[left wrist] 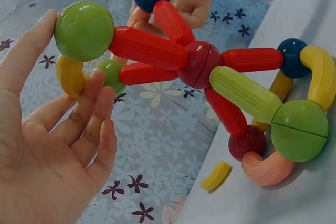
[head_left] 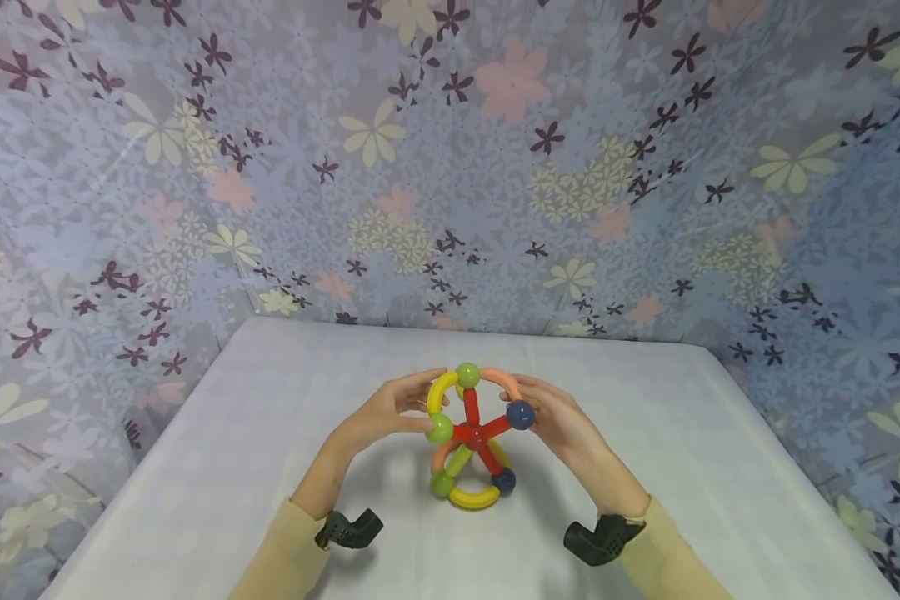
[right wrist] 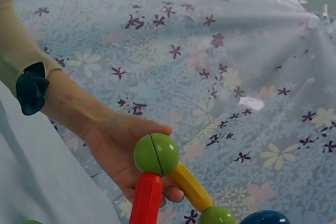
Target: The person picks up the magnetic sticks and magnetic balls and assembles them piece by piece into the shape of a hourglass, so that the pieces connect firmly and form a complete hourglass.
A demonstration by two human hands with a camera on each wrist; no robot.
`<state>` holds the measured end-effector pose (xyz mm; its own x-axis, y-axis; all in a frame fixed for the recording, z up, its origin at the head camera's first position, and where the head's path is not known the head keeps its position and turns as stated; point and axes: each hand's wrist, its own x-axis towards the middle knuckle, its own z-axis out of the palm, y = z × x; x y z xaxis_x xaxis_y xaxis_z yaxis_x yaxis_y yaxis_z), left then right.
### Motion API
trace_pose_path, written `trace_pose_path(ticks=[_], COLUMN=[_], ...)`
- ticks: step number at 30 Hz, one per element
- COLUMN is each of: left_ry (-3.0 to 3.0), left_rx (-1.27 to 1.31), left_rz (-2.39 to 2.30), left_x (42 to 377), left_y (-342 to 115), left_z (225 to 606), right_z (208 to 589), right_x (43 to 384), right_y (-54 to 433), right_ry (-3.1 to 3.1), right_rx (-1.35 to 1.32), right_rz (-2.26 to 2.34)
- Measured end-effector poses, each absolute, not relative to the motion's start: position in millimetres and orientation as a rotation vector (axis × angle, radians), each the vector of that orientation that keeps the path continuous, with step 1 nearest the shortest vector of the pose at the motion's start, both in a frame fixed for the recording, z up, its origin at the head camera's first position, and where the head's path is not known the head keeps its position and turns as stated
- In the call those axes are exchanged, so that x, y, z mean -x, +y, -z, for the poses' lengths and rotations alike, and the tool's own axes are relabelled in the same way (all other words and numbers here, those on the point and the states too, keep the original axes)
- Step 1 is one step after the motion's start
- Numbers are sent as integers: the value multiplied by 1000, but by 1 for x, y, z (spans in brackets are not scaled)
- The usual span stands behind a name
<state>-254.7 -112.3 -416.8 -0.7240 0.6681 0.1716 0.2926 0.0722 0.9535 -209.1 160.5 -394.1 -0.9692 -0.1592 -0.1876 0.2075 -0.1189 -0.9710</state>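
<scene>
A ball-and-rod toy structure (head_left: 476, 437) stands upright on the white-covered table, with red rods and one light-green rod spreading from a dark red centre ball (left wrist: 199, 64). My left hand (head_left: 386, 408) holds its upper left side, the thumb against a green ball (left wrist: 84, 31) and the fingertips by a yellow curved rod (left wrist: 70, 75). On the upper right, my right hand (head_left: 562, 417) grips around a blue ball (head_left: 521, 414) and an orange curved rod (head_left: 501, 382); its palm side is partly hidden. Below, curved rods link the lower balls into a ring on the tabletop.
A small yellow piece (left wrist: 216, 177) lies on the white cloth (head_left: 307, 358) near the structure's base. Behind the table hangs a floral curtain (head_left: 450, 167). Dark wrist devices (head_left: 350, 529) sit over both beige sleeves.
</scene>
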Motion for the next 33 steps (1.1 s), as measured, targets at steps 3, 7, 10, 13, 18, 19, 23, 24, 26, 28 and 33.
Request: trace_pose_path(ticks=[3, 7, 10, 13, 18, 19, 23, 24, 26, 28, 33], left_ry=[2069, 2102, 2131, 2146, 2125, 2119, 2114, 2115, 2118, 2117, 2118], left_rx=[-955, -931, -942, -967, -978, -975, -991, -997, -1010, -1008, -1012], left_rz=[-1695, -1705, -1702, -1699, -1721, -1726, -1731, -1729, -1721, -1721, -1710], left_x=[255, 255, 255, 256, 256, 256, 256, 256, 256, 256, 255], left_y=[-114, -115, -115, -115, -116, -116, -115, -115, -115, -115, -114], left_z=[419, 423, 424, 424, 423, 423, 424, 424, 424, 423, 419], right_z=[398, 401, 402, 401, 400, 401, 409, 413, 421, 430, 444], right_x=[217, 224, 228, 232, 236, 237, 246, 250, 258, 267, 283], right_y=[160, 160, 160, 160, 159, 160, 164, 165, 166, 166, 164], right_ry=[1877, 1850, 1845, 1836, 1846, 1857, 1943, 1976, 2038, 2126, 2267], right_rx=[28, 80, 73, 89, 159, 157, 66, 33, -28, -69, 65], right_rz=[2192, 2173, 2156, 2149, 2112, 2105, 2108, 2107, 2099, 2031, 1847])
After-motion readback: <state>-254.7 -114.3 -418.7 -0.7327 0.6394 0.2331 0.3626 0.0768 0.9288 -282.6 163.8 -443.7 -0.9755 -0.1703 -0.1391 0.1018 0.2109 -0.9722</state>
